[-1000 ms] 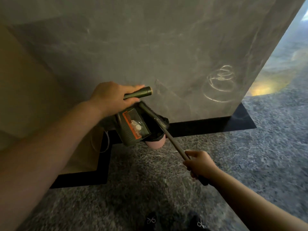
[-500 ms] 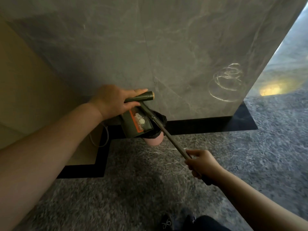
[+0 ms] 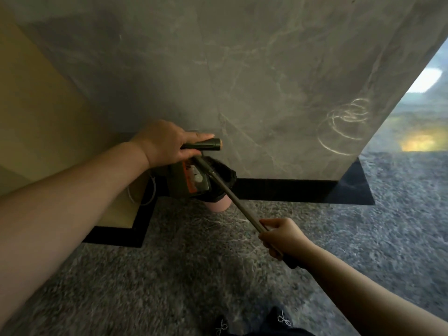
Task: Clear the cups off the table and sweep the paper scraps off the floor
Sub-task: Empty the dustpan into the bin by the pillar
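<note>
My left hand [image 3: 167,141] grips the dark green handle [image 3: 206,144] of a dustpan [image 3: 191,179], a green pan with an orange strip and a pale scrap inside. The pan is held tilted over a pink bin [image 3: 218,204] lined with a black bag [image 3: 223,175], which stands at the foot of the grey marble wall [image 3: 242,81]. My right hand [image 3: 283,236] grips the long grey broom handle [image 3: 232,195], which slants up and left to the pan. The broom's head is hidden behind the pan. No cups are in view.
A black skirting [image 3: 278,190] runs along the wall's base and steps round a beige panel [image 3: 36,117] at the left. A thin white cord [image 3: 145,197] loops by the bin. Grey speckled floor [image 3: 169,275] spreads below. My shoes [image 3: 281,318] show at the bottom edge.
The camera has come closer and dipped a little. My left hand has drawn the dustpan further up over the bin. My right hand keeps its grip on the broom handle.
</note>
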A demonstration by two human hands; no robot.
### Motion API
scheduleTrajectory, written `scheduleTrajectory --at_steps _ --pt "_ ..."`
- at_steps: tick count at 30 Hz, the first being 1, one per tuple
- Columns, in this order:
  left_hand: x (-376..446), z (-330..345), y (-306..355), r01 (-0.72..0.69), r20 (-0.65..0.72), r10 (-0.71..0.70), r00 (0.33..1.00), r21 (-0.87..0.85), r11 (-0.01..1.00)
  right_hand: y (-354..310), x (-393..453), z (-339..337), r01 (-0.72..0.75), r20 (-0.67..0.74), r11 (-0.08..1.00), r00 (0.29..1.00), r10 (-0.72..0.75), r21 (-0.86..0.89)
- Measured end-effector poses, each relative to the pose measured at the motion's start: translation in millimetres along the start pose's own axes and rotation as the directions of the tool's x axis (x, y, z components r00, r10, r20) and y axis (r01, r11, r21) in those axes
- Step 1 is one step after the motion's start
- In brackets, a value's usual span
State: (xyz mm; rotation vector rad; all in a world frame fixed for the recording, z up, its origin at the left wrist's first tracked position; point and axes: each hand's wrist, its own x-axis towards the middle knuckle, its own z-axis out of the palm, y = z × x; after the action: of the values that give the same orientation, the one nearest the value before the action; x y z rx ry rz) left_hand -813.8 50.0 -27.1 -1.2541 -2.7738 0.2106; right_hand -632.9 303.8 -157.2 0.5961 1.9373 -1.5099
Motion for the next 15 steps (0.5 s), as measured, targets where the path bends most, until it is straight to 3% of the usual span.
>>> scheduleTrajectory --at_steps 3,15 --pt "17 -4 1 0.081 0.086 -0.081 0.993 -0.003 0.997 -1 6 -2 0.0 0.012 1.0 1.0 0.0 0.003" --pt "25 -2 -7 0.162 0.132 -0.15 0.98 -0.089 0.983 -6 9 -4 0.022 0.016 1.0 1.0 -0.023 0.006"
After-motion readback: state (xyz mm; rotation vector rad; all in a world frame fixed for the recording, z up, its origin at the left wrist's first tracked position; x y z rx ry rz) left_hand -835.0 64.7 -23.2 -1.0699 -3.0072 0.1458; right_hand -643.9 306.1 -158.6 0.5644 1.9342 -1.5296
